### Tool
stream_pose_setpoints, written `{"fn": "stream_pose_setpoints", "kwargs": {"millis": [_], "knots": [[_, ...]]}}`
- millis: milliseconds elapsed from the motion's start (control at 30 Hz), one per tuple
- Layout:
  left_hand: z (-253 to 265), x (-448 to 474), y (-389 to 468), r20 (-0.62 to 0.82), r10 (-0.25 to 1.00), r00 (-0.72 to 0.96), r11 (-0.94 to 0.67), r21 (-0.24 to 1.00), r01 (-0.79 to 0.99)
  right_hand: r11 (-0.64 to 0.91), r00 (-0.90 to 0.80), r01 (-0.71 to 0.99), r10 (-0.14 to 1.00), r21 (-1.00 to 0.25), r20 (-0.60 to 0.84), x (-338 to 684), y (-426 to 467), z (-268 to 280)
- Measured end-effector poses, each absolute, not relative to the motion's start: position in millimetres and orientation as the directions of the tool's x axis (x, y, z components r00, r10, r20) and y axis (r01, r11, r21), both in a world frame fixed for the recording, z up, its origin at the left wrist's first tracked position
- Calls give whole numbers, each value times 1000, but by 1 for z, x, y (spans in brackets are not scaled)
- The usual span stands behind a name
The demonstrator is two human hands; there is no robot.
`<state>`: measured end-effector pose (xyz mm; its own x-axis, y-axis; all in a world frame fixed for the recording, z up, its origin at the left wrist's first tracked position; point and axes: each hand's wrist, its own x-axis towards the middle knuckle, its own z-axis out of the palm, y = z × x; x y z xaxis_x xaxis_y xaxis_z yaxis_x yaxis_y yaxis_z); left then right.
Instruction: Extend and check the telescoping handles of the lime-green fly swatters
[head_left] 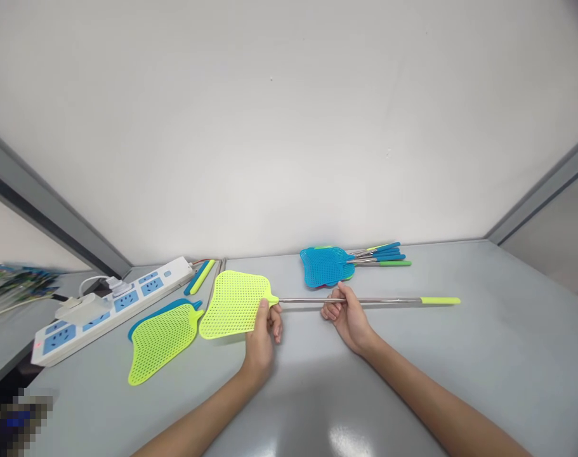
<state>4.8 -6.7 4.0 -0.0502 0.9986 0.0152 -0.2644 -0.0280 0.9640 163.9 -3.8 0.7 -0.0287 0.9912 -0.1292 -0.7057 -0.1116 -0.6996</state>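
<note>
A yellow-green fly swatter (236, 304) with a long metal rod and a yellow-green handle (440, 301) is held level across the table by both hands. My left hand (264, 330) pinches it at the neck, thumb on top where the perforated head meets the rod. Along the middle of the rod, my right hand (346, 314) is closed with thumb and fingers around the metal. Left of the held swatter lie a loose yellow-green swatter head (165, 343) and a blue head (139, 325) partly under it.
A pile of assembled swatters, blue heads (324, 266) uppermost, lies by the back wall. Blue and yellow-green handles (203, 277) and metal rods (219, 266) rest behind the loose heads. At left stands a white power strip (174, 274) with plugs. Metal posts frame both sides.
</note>
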Motion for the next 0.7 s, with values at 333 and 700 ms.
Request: {"fn": "stream_pose_setpoints", "kwargs": {"millis": [333,700], "knots": [[7,4,-1,-32,988,-153,-39,898,-438,47,236,-704,957,-709,-171,172,-1,3],[10,5,-1,-38,988,-147,-31,896,-443,208,350,-705,933,-678,-77,182,4,-1]]}}
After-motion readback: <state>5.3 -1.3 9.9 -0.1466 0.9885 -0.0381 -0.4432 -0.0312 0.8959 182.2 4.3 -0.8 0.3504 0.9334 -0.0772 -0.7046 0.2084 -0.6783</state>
